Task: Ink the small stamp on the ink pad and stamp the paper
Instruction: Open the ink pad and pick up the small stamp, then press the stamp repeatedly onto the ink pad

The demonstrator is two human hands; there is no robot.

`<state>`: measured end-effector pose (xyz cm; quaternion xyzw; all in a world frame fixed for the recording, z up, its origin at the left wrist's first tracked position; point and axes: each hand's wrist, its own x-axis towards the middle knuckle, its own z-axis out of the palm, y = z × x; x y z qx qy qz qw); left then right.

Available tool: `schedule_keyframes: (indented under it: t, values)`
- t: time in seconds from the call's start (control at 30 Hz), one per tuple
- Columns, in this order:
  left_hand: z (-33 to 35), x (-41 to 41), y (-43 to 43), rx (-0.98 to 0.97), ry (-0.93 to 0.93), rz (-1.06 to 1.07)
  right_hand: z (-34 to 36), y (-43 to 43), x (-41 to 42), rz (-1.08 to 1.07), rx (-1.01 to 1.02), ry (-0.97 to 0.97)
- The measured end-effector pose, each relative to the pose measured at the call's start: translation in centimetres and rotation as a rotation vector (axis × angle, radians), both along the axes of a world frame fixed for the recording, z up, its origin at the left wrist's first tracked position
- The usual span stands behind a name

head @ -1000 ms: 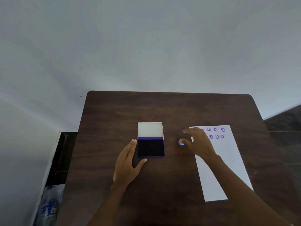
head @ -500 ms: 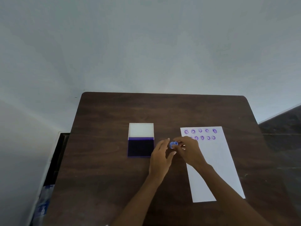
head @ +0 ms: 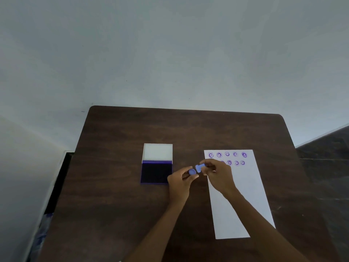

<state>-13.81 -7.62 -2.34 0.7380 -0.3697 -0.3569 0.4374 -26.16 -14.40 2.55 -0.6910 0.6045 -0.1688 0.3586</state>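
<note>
A small blue stamp [head: 199,167] is pinched in my right hand [head: 219,175], lifted a little above the table between the ink pad and the paper. My left hand [head: 180,181] holds a round blue cap [head: 192,172] just left of the stamp, apart from it. The open ink pad [head: 156,173] lies to the left, dark purple pad facing up, its white lid [head: 157,152] folded back. A white sheet of paper [head: 239,197] lies to the right, with two rows of purple round prints [head: 227,154] near its far end.
Everything rests on a dark wooden table [head: 117,205] set against a pale wall. Beyond the table's left edge is a gap with a blue and white packet [head: 42,233] on the floor. Dark floor shows past the right edge.
My left hand left the ink pad's side and came over to the stamp. The two hands met, and now the cap sits in my left hand, separated from the stamp.
</note>
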Motion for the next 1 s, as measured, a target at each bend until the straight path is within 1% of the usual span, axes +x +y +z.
schedule_keyframes:
  t: [0.1, 0.27, 0.4, 0.5, 0.6, 0.63, 0.7, 0.77, 0.8, 0.87, 0.93, 1.0]
  values:
    - [-0.4, 0.1, -0.7, -0.027, -0.040, 0.040, -0.1, -0.4, -0.5, -0.013, -0.001, 0.004]
    - [-0.7, -0.5, -1.6, 0.043, -0.232, -0.009, 0.1, -0.1, -1.3, -0.063, -0.023, 0.002]
    - [-0.8, -1.2, -1.8, 0.152, -0.245, -0.040, 0.2, 0.4, -1.5, -0.083, -0.038, -0.017]
    - [-0.7, -0.9, -1.6, 0.159, -0.277, -0.106, 0.2, 0.7, -1.4, -0.092, -0.042, -0.033]
    - [-0.1, 0.5, -0.1, 0.066, -0.323, -0.202, 0.2, 0.9, -0.8, -0.094, -0.043, -0.037]
    - [0.2, 1.4, 0.8, 0.006, -0.359, -0.202, 0.2, 1.0, -0.5, -0.094, -0.043, -0.043]
    - [0.3, 3.9, 2.8, -0.100, -0.503, -0.140, 0.2, 1.3, 0.1, -0.084, -0.043, -0.060]
    - [-0.4, 7.2, 4.8, -0.122, -0.624, -0.041, 0.0, 1.7, 1.3, -0.043, -0.027, -0.072]
    - [-0.8, 8.8, 5.7, -0.079, -0.645, 0.002, -0.1, 1.9, 2.1, -0.005, -0.014, -0.070]
    - [-1.6, 11.4, 7.1, 0.048, -0.622, 0.051, -0.4, 2.3, 4.1, 0.096, 0.004, -0.051]
    - [-2.3, 12.9, 7.9, 0.113, -0.599, 0.027, -0.7, 2.6, 6.4, 0.229, 0.003, -0.002]
    - [-2.8, 13.7, 8.1, 0.111, -0.620, -0.044, -1.2, 2.6, 8.6, 0.350, -0.020, 0.059]
